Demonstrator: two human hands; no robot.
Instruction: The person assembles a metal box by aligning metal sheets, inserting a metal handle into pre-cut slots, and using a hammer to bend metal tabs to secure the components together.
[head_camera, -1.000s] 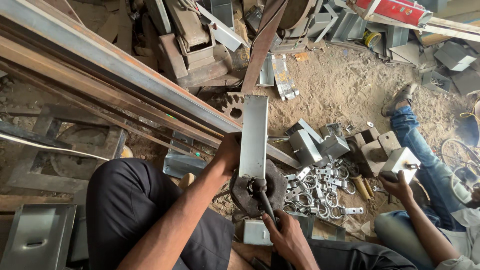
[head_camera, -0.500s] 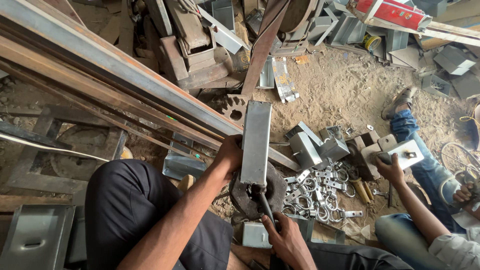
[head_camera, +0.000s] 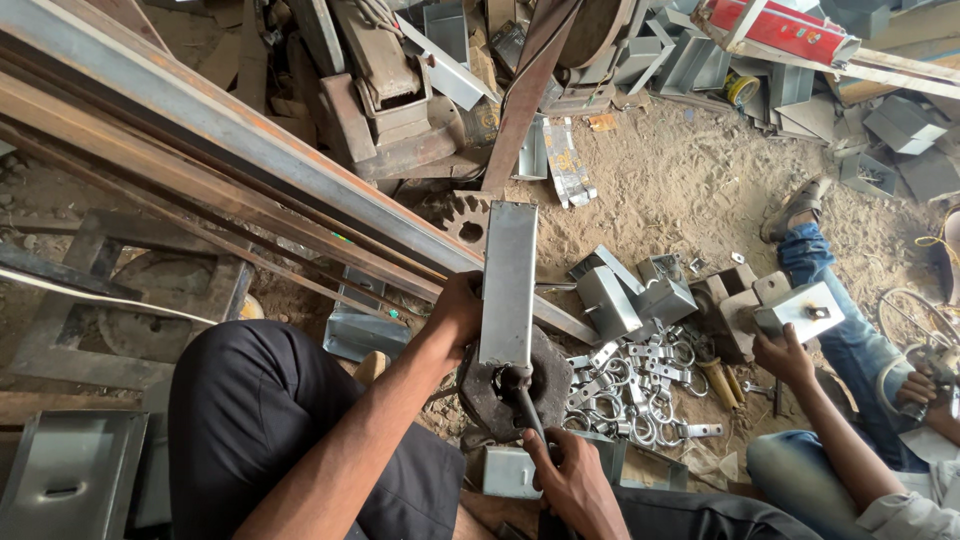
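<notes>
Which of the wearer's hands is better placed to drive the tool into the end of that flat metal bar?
Right. The right hand already has its grip on the dark tool, whose tip meets the flat metal bar at its lower end. The left hand is busy steadying the bar's edge over the dark block.

The long flat metal plate is dull silver-grey, standing over a dark, rusty brown-black round block. The trousers are black. The heap of small clamps and rings is bright silver. The ground is sandy tan. The co-worker's jeans are blue, and the box at top is red.
</notes>
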